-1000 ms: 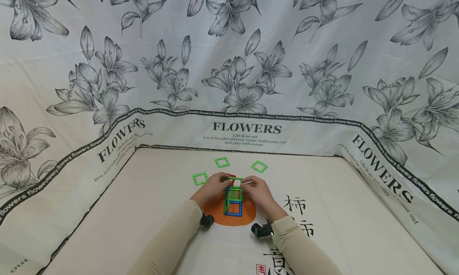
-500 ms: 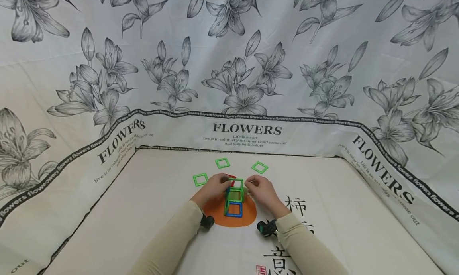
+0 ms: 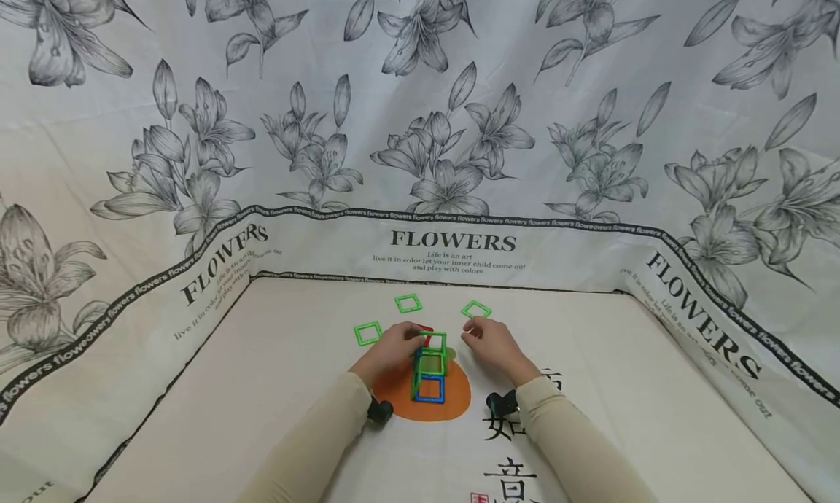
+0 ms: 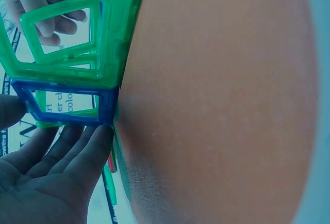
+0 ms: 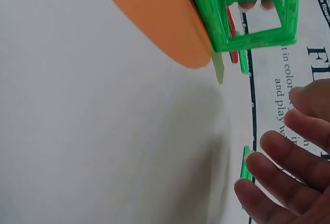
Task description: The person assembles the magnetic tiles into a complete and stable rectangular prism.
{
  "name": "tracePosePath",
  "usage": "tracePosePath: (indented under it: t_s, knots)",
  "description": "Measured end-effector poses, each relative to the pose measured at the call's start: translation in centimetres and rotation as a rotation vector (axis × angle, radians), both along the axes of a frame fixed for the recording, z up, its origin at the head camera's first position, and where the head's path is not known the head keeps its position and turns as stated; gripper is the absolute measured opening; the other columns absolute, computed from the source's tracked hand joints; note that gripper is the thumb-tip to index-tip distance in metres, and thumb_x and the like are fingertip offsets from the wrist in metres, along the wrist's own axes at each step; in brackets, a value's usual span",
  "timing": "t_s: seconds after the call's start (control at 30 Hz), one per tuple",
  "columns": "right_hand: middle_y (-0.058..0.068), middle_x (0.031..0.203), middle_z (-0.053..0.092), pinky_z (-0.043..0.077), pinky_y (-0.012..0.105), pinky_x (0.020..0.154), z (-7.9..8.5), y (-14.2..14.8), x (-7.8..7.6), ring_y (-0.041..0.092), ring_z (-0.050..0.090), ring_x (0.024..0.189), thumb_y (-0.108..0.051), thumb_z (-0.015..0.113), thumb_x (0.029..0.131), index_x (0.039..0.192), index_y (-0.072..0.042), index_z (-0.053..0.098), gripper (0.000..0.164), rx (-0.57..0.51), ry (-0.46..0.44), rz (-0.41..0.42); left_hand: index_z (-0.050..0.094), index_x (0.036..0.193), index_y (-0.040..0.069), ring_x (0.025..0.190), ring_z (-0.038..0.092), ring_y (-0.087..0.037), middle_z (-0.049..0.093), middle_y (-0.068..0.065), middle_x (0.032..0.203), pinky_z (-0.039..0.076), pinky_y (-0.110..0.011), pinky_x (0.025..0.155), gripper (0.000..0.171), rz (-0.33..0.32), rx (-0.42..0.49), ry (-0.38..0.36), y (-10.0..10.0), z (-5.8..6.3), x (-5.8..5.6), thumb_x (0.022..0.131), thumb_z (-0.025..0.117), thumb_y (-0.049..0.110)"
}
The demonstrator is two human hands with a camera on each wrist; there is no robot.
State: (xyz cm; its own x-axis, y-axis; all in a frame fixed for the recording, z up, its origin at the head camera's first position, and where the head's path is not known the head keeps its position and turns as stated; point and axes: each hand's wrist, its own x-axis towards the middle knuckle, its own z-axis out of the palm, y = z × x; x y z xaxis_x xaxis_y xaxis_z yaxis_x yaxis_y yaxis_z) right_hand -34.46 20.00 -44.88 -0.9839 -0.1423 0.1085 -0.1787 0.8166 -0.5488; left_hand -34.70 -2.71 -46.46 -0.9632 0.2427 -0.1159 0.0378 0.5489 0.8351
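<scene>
A small upright structure of magnetic tiles, with green square frames [image 4: 111,33] and blue ones [image 4: 106,102], stands on the orange round print [image 3: 453,408]. My left hand [image 3: 392,348] holds its far upper left side; in the left wrist view the fingers lie under a blue tile and the thumb is at its edge. A red tile [image 3: 427,330] shows just behind the structure, partly hidden. Right of the structure, apart from it, my right hand [image 3: 494,348] hovers with loosely bent fingers. The right wrist view shows nothing in that hand [image 5: 294,162].
Loose green square tiles lie behind the hands: one at the left [image 3: 357,336], one at the back [image 3: 397,305], and one at the right [image 3: 482,306], just beyond the right hand. Black characters [image 3: 510,481] are printed on the white cloth. Flower-printed curtains [image 3: 453,160] enclose the table.
My right hand has let go of the structure's upper green tile and moved right, toward the loose green tile there. The left hand stays on the structure.
</scene>
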Motion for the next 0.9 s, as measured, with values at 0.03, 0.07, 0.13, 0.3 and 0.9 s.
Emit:
tracePosePath:
  t_s: [0.03, 0.07, 0.13, 0.3, 0.9]
  knots:
    - [0.004, 0.100, 0.069, 0.052, 0.040, 0.081, 0.0, 0.1, -0.2, 0.020, 0.062, 0.092, -0.028, 0.061, 0.093, 0.107, -0.013, 0.066, 0.020, 0.008, 0.003, 0.007, 0.057, 0.129, 0.011, 0.111, 0.057, -0.022, 0.061, -0.008, 0.126, 0.046, -0.046, 0.102, 0.041, 0.000, -0.002, 0.001, 0.0, 0.0, 0.0, 0.097, 0.053, 0.037]
    - [0.005, 0.100, 0.069, 0.052, 0.040, 0.082, 0.0, 0.2, -0.5, 0.020, 0.062, 0.092, -0.027, 0.061, 0.093, 0.107, -0.013, 0.066, 0.020, 0.016, 0.002, 0.013, 0.057, 0.130, 0.011, 0.111, 0.057, -0.022, 0.061, -0.008, 0.127, 0.046, -0.046, 0.102, 0.041, 0.000, 0.000, 0.001, 0.0, 0.1, 0.0, 0.098, 0.053, 0.036]
    - [0.004, 0.100, 0.069, 0.052, 0.040, 0.081, 0.1, 0.3, -0.9, 0.020, 0.062, 0.092, -0.027, 0.062, 0.093, 0.107, -0.013, 0.066, 0.020, 0.022, -0.005, 0.018, 0.057, 0.129, 0.011, 0.110, 0.058, -0.022, 0.061, -0.008, 0.126, 0.046, -0.046, 0.101, 0.041, -0.001, 0.003, 0.002, 0.0, 0.2, 0.0, 0.098, 0.053, 0.036]
    - [0.004, 0.099, 0.068, 0.051, 0.039, 0.080, 0.1, 0.5, -1.9, 0.019, 0.061, 0.090, -0.026, 0.062, 0.093, 0.108, -0.013, 0.066, 0.021, 0.039, -0.033, 0.014, 0.059, 0.127, 0.011, 0.108, 0.058, -0.021, 0.062, -0.007, 0.123, 0.046, -0.045, 0.101, 0.038, -0.003, 0.016, -0.001, 0.0, 0.0, -0.1, 0.097, 0.054, 0.035]
    - [0.015, 0.125, 0.062, 0.044, 0.051, 0.101, 0.4, 1.1, -4.2, 0.034, 0.056, 0.118, -0.023, 0.062, 0.093, 0.121, -0.008, 0.064, 0.032, 0.082, -0.083, 0.013, 0.060, 0.125, 0.012, 0.109, 0.057, -0.021, 0.062, -0.006, 0.123, 0.045, -0.047, 0.102, 0.036, 0.000, 0.017, 0.011, 0.0, -0.5, -0.1, 0.098, 0.054, 0.034]
